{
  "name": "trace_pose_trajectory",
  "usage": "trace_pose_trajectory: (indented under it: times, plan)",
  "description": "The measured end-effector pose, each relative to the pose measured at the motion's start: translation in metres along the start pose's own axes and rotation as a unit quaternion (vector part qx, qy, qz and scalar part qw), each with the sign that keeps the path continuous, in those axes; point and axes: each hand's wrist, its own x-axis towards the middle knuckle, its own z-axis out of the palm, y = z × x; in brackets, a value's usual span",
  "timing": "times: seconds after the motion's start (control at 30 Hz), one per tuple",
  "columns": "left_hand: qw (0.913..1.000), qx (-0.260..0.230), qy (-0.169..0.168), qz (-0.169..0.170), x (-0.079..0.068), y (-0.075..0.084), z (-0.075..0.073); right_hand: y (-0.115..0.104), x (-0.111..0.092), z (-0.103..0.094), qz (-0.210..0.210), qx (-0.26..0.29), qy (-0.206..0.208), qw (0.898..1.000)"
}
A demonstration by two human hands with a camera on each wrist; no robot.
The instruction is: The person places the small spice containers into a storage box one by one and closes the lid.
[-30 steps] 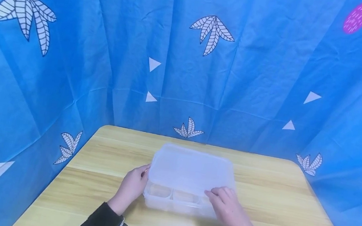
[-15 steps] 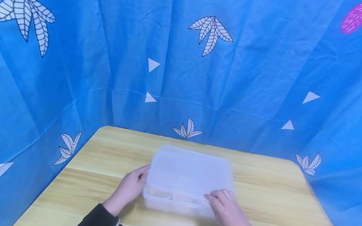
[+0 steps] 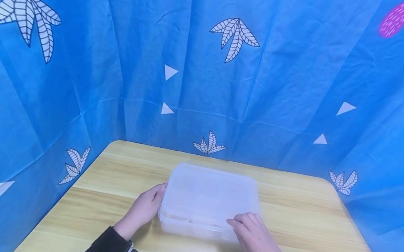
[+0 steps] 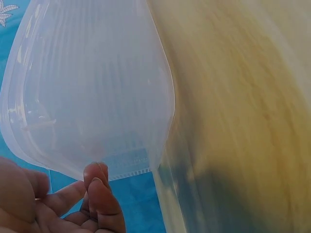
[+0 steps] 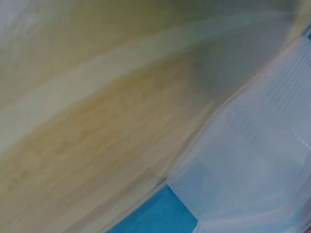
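In the head view, a translucent plastic box [image 3: 197, 229] stands on the table, with its frosted lid [image 3: 212, 194] lying over it. A narrow gap shows under the lid's front left edge. My left hand [image 3: 145, 207] rests at the box's left end; in the left wrist view its fingertips [image 4: 99, 189] touch the end wall of the box [image 4: 102, 97], fingers loosely bent. With thumb and fingers my right hand [image 3: 254, 235] pinches the lid's front edge near the right corner. The right wrist view has the box [image 5: 252, 160] but hardly any of the hand.
The light wooden table [image 3: 307, 223] reaches out on both sides of the box. A blue patterned curtain [image 3: 286, 90] hangs close around its back and sides. Dark sleeves [image 3: 107, 247] cover both forearms.
The lid's front edge has come down toward the box rim, and the opening onto the compartments has narrowed. My right hand has lowered slightly with it; the left stays at the box's end.
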Motion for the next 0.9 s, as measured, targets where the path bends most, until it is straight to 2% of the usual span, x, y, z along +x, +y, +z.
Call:
trace_pose_trajectory:
  times: [0.23,0.6,0.73,0.9]
  plan:
    - [0.9999,0.003,0.011,0.007,-0.0016,0.0036,0.0012,0.0008,-0.0024,-0.0009,-0.005,-0.004,-0.009,1.0]
    - [1.0,0.0,0.006,-0.001,-0.0032,0.0048,0.0013,-0.0005,-0.0038,-0.0027,-0.005,0.009,-0.013,1.0]
    - [1.0,0.002,0.003,-0.001,-0.0029,0.0047,0.0003,0.0007,-0.0033,-0.0038,0.019,0.035,-0.02,0.999]
    - [0.9999,0.011,-0.003,0.0,-0.0007,0.0047,-0.0016,0.0035,0.0,-0.008,0.069,0.067,-0.027,0.995]
